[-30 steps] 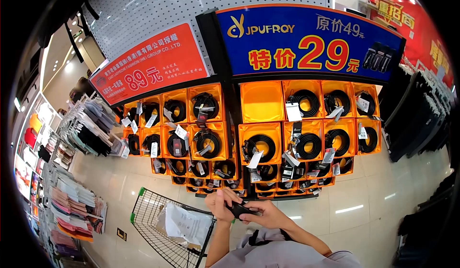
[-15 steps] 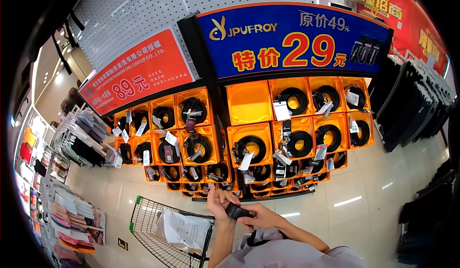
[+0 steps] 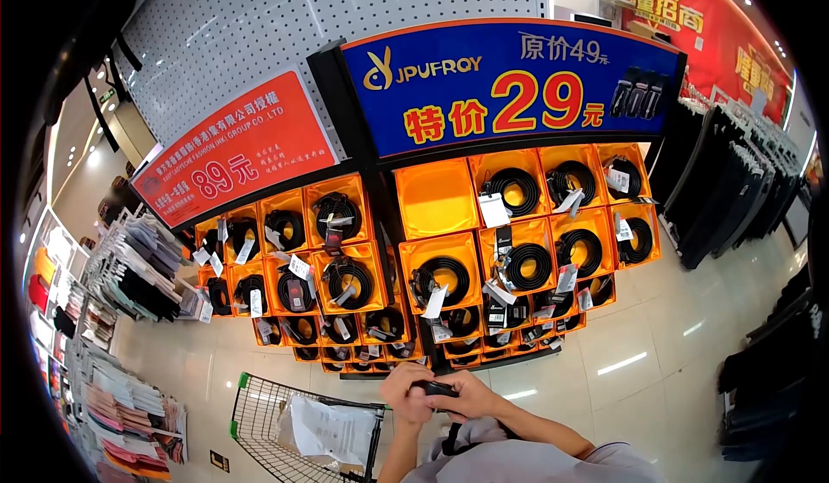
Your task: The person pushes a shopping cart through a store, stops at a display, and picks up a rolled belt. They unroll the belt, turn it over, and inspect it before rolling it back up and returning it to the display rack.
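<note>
Black coil (image 3: 440, 389) is gripped in both curled hands (image 3: 474, 397), a wire cart (image 3: 251, 412) standing at left, orange boxes (image 3: 435, 199) ahead.

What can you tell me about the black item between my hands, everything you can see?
The black item is small and compact, with a smooth, slightly shiny surface that looks like leather or plastic. It's held roughly level in front of your grey top. Your right hand has its grip on the right end; your left hand, blurred, covers the left end. Fingers hide much of it, so its full shape, and whether the black strip below belongs to it, can't be told.
</note>
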`<state>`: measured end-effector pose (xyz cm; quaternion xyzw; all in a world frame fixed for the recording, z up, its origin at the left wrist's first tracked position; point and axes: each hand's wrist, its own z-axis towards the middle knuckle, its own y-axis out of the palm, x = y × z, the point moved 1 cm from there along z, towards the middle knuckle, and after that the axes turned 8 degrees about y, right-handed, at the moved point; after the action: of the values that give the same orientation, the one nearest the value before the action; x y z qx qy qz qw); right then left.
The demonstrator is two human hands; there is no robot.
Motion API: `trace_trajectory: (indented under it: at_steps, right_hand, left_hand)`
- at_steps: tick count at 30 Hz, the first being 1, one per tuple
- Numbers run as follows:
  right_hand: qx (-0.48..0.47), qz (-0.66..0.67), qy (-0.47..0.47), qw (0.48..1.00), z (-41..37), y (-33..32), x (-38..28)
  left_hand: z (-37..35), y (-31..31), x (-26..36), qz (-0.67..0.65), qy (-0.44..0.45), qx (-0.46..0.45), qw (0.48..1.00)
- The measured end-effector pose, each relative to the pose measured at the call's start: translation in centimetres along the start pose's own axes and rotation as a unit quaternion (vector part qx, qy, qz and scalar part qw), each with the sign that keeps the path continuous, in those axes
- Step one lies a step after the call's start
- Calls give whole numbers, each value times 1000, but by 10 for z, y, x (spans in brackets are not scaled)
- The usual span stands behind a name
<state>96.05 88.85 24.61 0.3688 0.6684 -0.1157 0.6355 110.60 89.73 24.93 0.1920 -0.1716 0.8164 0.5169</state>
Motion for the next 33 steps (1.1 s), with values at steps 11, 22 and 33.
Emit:
trace_trajectory:
  at_steps: [11,22,33]
  right_hand:
    - [-25,-95,27,995,0,12,0]
    - [-86,-17,100,991,9,33,26]
    - [-8,31,95,995,-8,54,35]
  left_hand:
    - [7,-20,19,3,-99,-12,995]
    - [-41,-34,-6,-258,-446,216,829]
    - [-42,-52,17,-179,-306,99,930]
